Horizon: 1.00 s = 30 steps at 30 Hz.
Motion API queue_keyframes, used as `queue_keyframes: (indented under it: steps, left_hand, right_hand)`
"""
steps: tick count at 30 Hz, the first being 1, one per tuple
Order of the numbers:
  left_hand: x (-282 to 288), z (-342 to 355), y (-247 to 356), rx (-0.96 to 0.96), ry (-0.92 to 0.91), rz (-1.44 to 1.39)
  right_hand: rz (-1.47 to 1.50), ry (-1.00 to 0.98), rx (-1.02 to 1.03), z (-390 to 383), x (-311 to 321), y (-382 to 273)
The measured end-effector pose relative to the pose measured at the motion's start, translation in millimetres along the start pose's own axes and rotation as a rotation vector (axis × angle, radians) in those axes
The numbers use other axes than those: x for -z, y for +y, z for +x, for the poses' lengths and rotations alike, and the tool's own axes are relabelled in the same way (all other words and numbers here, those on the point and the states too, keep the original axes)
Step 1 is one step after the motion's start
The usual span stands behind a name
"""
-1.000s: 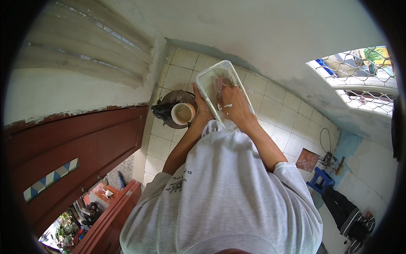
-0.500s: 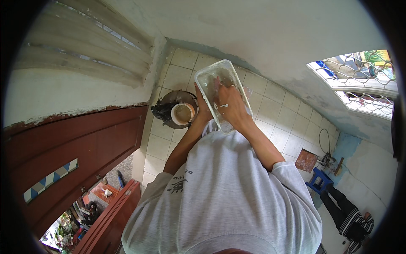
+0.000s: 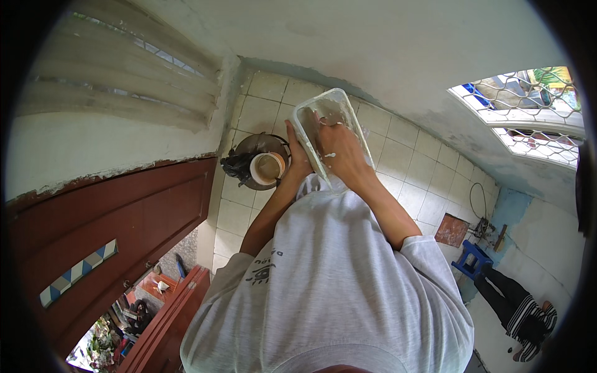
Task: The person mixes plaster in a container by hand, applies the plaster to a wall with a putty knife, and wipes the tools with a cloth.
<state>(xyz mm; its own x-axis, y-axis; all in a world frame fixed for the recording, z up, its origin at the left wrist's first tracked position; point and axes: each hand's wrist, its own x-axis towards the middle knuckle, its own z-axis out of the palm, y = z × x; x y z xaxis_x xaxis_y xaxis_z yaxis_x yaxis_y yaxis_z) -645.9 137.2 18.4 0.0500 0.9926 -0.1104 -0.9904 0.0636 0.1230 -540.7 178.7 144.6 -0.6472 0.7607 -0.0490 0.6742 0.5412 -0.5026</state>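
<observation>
A rectangular, translucent plastic tub [image 3: 339, 93], smeared with whitish paste, is held tilted in front of my chest. My left hand [image 3: 299, 155] grips its left side, with the thumb along the wall. Inside the tub is my right hand [image 3: 341, 149], its fingers curled and partly hidden. Something thin and pinkish shows beside those fingers, too small to name. White specks of paste stick to the back of this hand.
Left of the tub, a white bucket [image 3: 253, 169] of cloudy liquid sits on a round dark base beside a black plastic bag [image 3: 236, 165]. A red-brown door [image 3: 155, 205] stands at left. At lower right are a blue stool [image 3: 471, 258] and another person [image 3: 516, 304].
My right hand has shifted slightly within the tub, and its fingers sit lower against the inside. The tub has tipped and moved a little to the right.
</observation>
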Motion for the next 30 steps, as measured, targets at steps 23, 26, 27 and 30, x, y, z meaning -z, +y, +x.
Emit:
queue_keyframes:
  steps: [23, 26, 27, 30]
  left_hand:
    - [14.3, -0.6, -1.6, -0.069, 0.324, 0.298]
    - [10.5, -3.4, 1.0, -0.015, 0.407, 0.232]
    - [-8.8, -3.0, 0.7, -0.014, 0.408, 0.232]
    - [-46.4, -3.0, -3.0, -0.055, 0.475, 0.253]
  right_hand:
    - [-0.167, -0.214, 0.064, 7.2, -7.8, 5.6]
    - [-0.151, -0.231, 0.111, 0.9, 10.8, 0.3]
    - [-0.109, -0.192, 0.110, -1.3, 17.0, -1.2]
    - [-0.136, -0.232, -0.133, -0.2, 21.1, -2.7]
